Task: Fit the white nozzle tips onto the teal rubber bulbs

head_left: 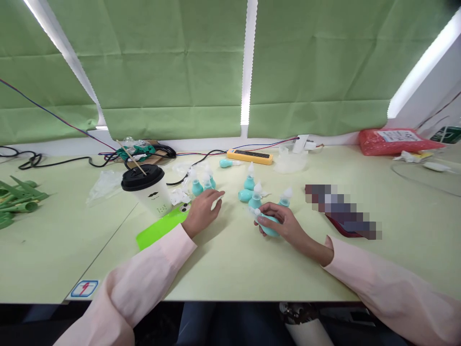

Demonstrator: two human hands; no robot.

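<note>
My right hand (pixel 281 222) is closed around a teal bulb (pixel 270 227) with a clear tip pointing left, low over the table. My left hand (pixel 204 209) holds nothing; its fingers are apart and extend to the right, just in front of a group of upright teal bulbs (pixel 197 188) with clear tips. Beyond my right hand stand more teal bulbs, one at the back (pixel 248 182) and one to the right (pixel 284 199). Another bulb (pixel 245 195) lies on its side between them and my left hand.
A lidded cup (pixel 157 199) with a stick and a bright green phone (pixel 158 231) are beside my left hand. At the back are a yellow power strip (pixel 249 156) and cables. A dark phone (pixel 345 226) and a red package (pixel 392 143) are on the right, green plastic parts (pixel 19 199) far left.
</note>
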